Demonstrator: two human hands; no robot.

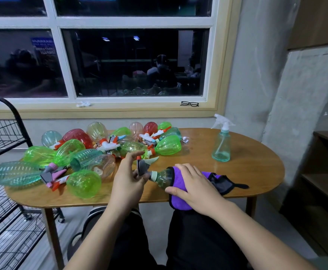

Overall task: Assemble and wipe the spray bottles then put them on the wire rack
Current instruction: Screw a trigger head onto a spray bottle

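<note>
Your left hand [128, 172] pinches the head [143, 167], index finger lifted. Your right hand [194, 184] curls round the cloth [178, 203] wrapped on the bottle [164, 177], which lies at the near edge of the table [256, 172]. Rub too hard and the bottle could twist out of that light pinch and drop off the edge. The pile [77, 152] crowds the way to the rack [1, 133]. 1 upright bottle [221, 145] stands well right.
</note>
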